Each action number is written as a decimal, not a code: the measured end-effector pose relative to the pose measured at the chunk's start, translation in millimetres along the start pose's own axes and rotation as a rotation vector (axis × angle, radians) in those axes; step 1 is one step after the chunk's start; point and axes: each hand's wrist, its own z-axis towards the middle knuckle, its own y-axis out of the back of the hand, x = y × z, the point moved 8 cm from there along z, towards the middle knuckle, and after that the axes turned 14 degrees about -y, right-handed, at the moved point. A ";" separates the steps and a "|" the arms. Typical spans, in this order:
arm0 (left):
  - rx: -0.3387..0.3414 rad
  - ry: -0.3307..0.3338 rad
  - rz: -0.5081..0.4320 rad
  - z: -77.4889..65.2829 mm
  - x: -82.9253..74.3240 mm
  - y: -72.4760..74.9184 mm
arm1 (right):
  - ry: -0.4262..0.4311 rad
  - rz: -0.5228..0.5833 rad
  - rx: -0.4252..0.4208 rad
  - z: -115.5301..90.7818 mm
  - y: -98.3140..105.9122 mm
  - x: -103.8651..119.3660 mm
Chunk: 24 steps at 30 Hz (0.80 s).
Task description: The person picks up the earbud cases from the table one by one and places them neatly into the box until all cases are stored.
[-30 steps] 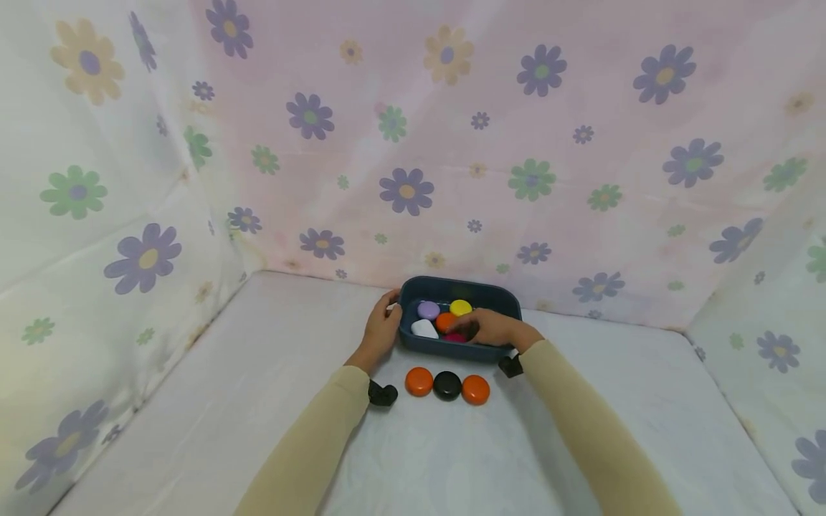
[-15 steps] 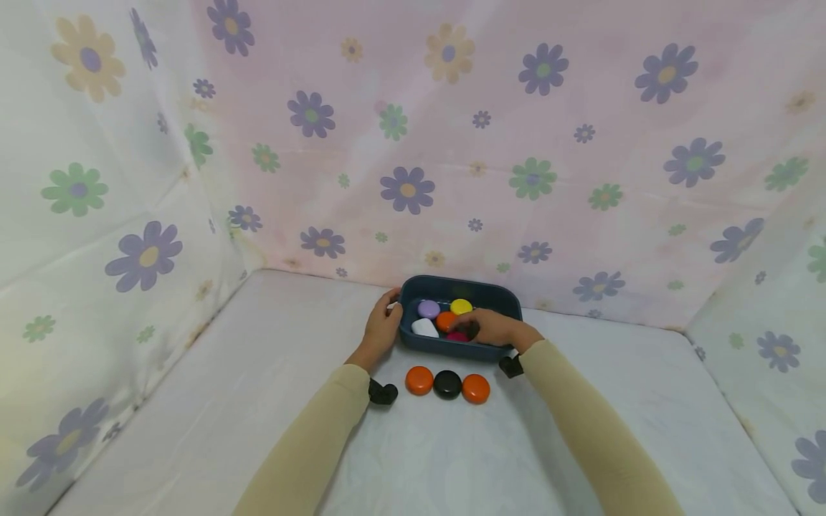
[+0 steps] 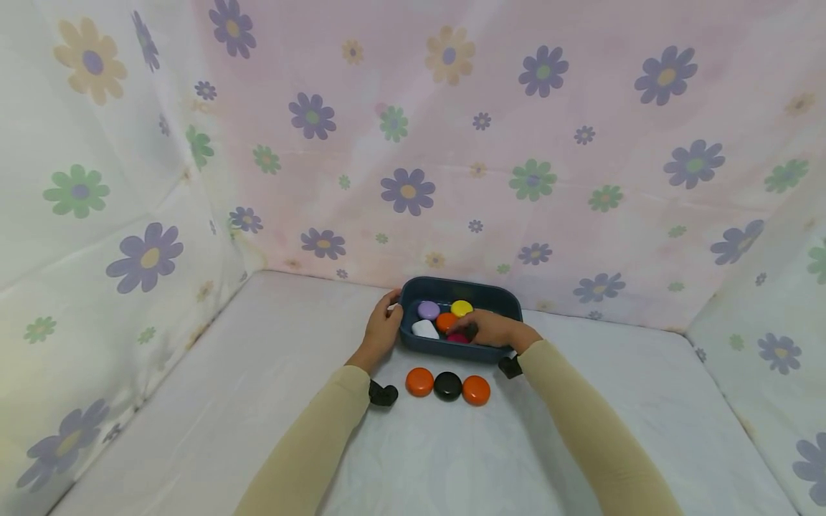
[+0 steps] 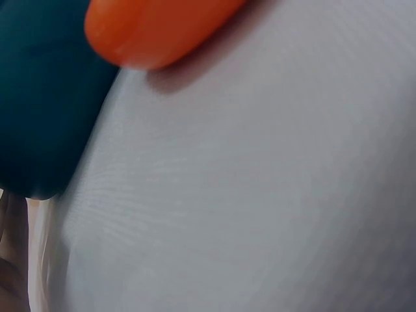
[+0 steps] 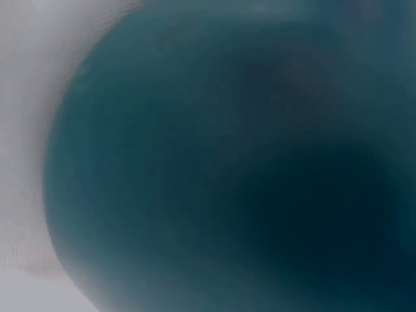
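A dark blue plastic bin (image 3: 454, 351) stands near the back wall, with rounded discs inside. My left hand (image 3: 381, 324) holds the bin's left end; in the left wrist view its fingers (image 4: 12, 253) lie at the bin's corner. My right hand (image 3: 492, 328) reaches down into the bin, fingers pointing left over a magenta disc (image 3: 459, 338). A dark patch shows under its fingers; I cannot tell whether it is a piece in the grasp. Left of these fingers lie an orange disc (image 3: 446, 322), a white piece (image 3: 424, 329), a lilac disc (image 3: 429, 310) and a yellow disc (image 3: 461, 308).
In front of the bin, a left orange disc (image 3: 419, 382), a black disc (image 3: 447, 386) and a right orange disc (image 3: 476, 390) form a row on the white-covered table (image 3: 271, 401). Flower-patterned cloth (image 3: 477, 143) encloses the back and sides.
The right fingers shift very slightly over the magenta disc. The left hand, the bin and the row of discs stay in place.
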 end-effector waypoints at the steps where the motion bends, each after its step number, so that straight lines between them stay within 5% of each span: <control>1: 0.001 -0.001 0.002 0.0 0.1 -0.1 | -0.001 -0.004 -0.002 0.0 0.2 0.1; 24: -0.010 -0.006 0.016 0.0 -2.0 1.8 | 0.064 0.027 -0.098 -4.0 13.2 1.3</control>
